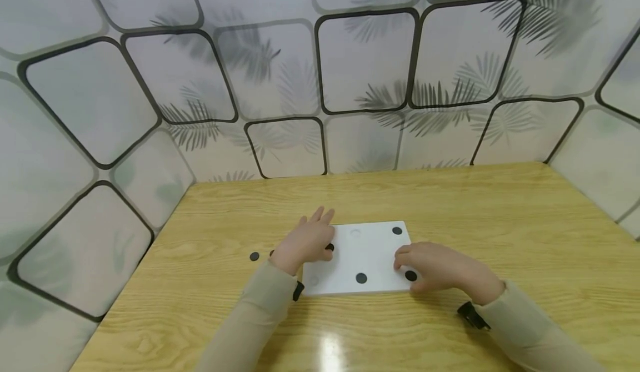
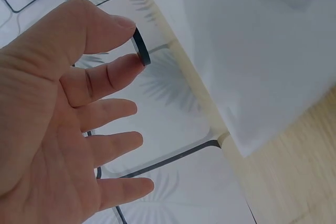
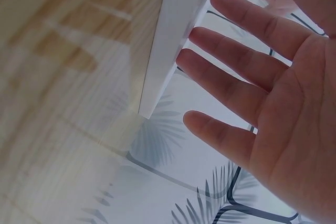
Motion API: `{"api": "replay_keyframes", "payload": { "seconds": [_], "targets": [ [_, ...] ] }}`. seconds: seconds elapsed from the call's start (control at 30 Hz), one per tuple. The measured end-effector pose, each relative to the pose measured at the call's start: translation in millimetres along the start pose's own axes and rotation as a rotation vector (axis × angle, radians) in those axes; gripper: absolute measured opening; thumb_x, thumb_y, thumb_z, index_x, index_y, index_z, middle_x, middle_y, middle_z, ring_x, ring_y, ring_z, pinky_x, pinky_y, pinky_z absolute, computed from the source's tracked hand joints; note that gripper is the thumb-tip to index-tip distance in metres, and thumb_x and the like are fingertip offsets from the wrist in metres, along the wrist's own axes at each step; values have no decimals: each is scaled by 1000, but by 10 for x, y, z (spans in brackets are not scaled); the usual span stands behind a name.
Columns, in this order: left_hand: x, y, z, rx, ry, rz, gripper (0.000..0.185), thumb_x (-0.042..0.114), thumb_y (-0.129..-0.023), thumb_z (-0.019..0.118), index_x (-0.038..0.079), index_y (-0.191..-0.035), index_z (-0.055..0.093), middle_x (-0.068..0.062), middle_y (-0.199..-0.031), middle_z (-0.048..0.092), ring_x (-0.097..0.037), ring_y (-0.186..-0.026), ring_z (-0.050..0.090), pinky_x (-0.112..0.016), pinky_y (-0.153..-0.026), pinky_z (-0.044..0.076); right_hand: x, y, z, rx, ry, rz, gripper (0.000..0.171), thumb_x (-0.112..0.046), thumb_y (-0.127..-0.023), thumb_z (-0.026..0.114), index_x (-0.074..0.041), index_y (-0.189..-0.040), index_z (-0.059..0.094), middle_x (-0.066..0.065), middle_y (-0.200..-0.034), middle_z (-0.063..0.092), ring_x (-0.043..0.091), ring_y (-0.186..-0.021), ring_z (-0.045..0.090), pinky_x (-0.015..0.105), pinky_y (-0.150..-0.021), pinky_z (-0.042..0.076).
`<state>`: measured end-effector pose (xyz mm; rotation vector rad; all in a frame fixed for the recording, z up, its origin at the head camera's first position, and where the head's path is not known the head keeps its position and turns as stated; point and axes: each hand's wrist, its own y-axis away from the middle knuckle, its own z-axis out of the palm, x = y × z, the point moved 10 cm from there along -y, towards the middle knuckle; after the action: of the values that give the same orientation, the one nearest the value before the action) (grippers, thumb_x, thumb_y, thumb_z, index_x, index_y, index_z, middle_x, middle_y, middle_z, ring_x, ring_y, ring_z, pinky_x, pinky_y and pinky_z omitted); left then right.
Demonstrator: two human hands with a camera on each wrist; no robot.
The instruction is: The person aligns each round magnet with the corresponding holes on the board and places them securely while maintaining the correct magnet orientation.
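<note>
A white rectangular board point(image 1: 377, 255) lies on the table, with a black disc point(image 1: 397, 230) at its far right corner and another black disc point(image 1: 361, 278) along its near edge. My left hand point(image 1: 308, 241) is over the board's left end. Between its thumb and index finger it pinches a thin black disc point(image 2: 140, 46), the other fingers spread. My right hand point(image 1: 440, 266) rests at the board's right end, its fingers on either side of a black disc point(image 1: 411, 276) on the near right corner. In the right wrist view its fingers point(image 3: 226, 80) are extended beside the board's white edge point(image 3: 163, 61).
Left of the board, a loose black disc point(image 1: 254, 256) lies on the wooden table point(image 1: 210, 305); a second disc point(image 1: 272, 252) is partly behind my left wrist. Faint round marks show on the board's far side and near left corner. Patterned walls point(image 1: 280, 72) enclose the table.
</note>
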<state>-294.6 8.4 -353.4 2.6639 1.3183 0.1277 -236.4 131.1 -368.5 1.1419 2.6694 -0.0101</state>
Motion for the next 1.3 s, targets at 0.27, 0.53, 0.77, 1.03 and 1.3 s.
{"api": "replay_keyframes", "payload": {
  "seconds": [0.27,0.53,0.77,1.03,1.3],
  "targets": [
    [53,-108,-24,-12,25,4,20,15,-79,64,13,-65,50,-12,-143,21,-31,-131,9,-52,-99,20,-13,-2,-6,3,2,-18,30,-12,-64,71,-10,-92,61,2,-101,56,19,-88,54,36,-76,44],
    [80,-224,-20,-32,13,0,19,15,-79,64,13,-65,52,-10,-143,22,-31,-131,10,-53,-99,19,-20,0,-8,0,9,-22,30,-13,-65,72,-11,-92,61,2,-101,56,19,-87,54,35,-75,44],
    [113,-339,4,-48,8,0,15,16,-80,63,15,-68,53,-9,-144,21,-30,-131,8,-53,-99,17,-13,0,-2,-3,11,-17,30,-13,-65,72,-10,-92,61,2,-101,56,19,-87,54,35,-76,44],
    [138,-479,51,-67,8,-3,11,18,-80,64,15,-72,57,-7,-144,20,-29,-132,7,-52,-100,16,0,-4,17,-10,14,-16,30,-13,-64,73,-10,-92,62,2,-101,56,18,-87,54,34,-76,44],
    [138,-569,59,-49,9,1,11,20,-81,62,13,-90,61,-7,-143,22,-28,-132,9,-52,-100,17,-6,-1,11,-14,14,-10,30,-13,-64,73,-10,-91,62,3,-101,57,19,-87,54,34,-76,44]
  ]
}}
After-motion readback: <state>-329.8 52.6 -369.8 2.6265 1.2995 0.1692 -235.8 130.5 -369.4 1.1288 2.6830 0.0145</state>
